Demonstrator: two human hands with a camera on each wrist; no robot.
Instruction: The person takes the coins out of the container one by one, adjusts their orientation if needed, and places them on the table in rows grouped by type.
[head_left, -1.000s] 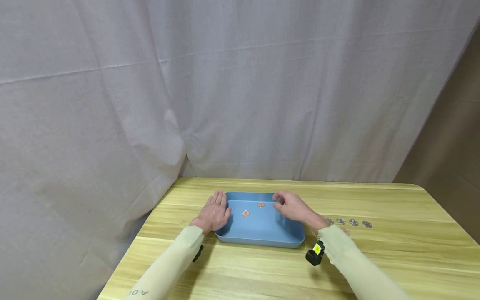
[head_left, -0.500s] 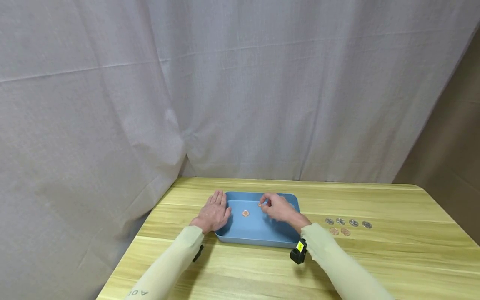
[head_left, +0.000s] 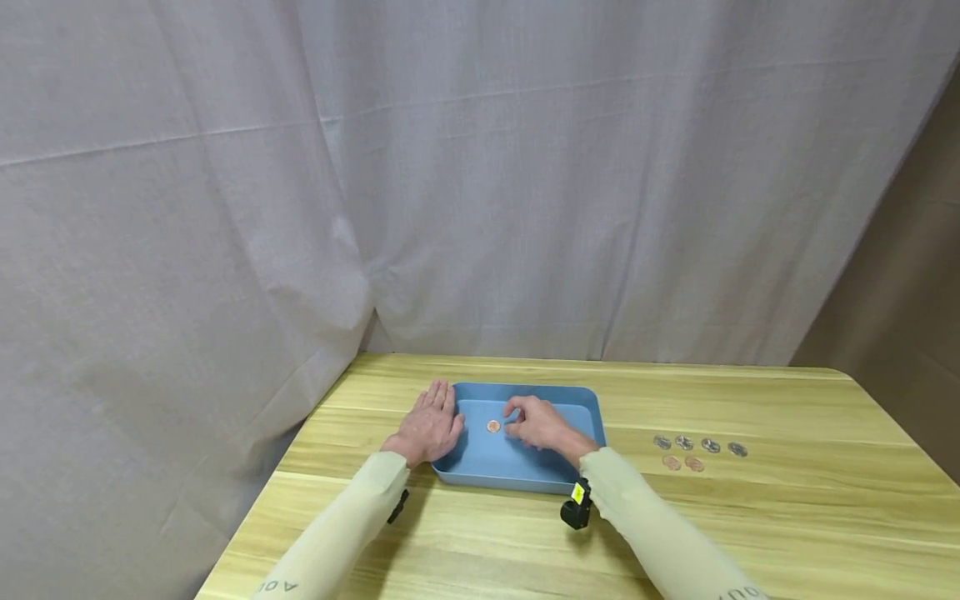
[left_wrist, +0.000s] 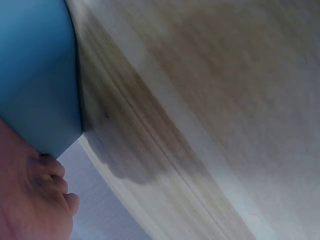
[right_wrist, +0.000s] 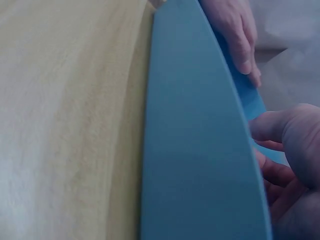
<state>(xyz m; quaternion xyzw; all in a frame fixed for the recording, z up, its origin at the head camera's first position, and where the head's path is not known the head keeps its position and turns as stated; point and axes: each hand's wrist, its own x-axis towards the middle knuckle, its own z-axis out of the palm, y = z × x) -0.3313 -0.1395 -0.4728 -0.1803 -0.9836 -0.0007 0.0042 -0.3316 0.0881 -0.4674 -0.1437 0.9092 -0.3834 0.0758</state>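
A shallow blue tray [head_left: 517, 479] lies on the wooden table. My left hand [head_left: 429, 427] rests flat along its left rim, fingers straight; in the left wrist view its curled-looking fingertips [left_wrist: 55, 175] lie beside the tray corner. Over the tray floor hovers my right hand [head_left: 542, 423], its thumb and index fingertip parted just right of a copper coin [head_left: 492, 426]. The right wrist view has the other fingers [right_wrist: 280, 175] bent toward the palm, partly hidden behind the tray wall. Whether a second copper coin is tucked inside that hand I cannot tell.
Right of the tray, several silver coins [head_left: 684, 442] form a row on the table [head_left: 787, 500]. Two copper coins [head_left: 672, 462] lie just in front of them. A grey curtain [head_left: 480, 208] hangs behind the table's far edge.
My right hand reached left into the tray and pinched the farther copper coin, which is now out of sight. It then moved nearer and left, toward the other coin. My left hand stayed put.
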